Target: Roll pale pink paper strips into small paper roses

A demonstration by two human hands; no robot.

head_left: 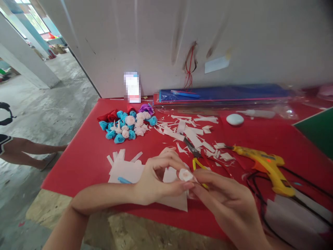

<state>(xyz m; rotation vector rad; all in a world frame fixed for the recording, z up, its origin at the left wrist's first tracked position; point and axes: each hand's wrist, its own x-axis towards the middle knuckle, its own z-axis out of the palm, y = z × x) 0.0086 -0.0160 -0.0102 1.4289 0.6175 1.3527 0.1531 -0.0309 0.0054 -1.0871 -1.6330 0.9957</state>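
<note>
Between the fingertips of both hands is a small white paper rose (pixel 185 175), its rolled centre facing up. My left hand (pixel 158 175) pinches it from the left with thumb and fingers. From the right, my right hand (pixel 226 194) grips its lower side, with the fingers closed round it. Below the hands lie white paper sheets (pixel 125 170) with a blue pen (pixel 124 180) on them, partly covered by my left forearm. Just beyond the fingers are pliers (pixel 192 147) with yellow handles, partly hidden by my right hand.
Blue, pink, white, red and purple paper roses (pixel 127 125) cluster at the back left. White paper scraps (pixel 194 135) litter the red table (pixel 75 156). A yellow glue gun (pixel 267 166) with a black cord lies right, near a pale egg-shaped object (pixel 235 119). A phone (pixel 134 86) leans on the wall.
</note>
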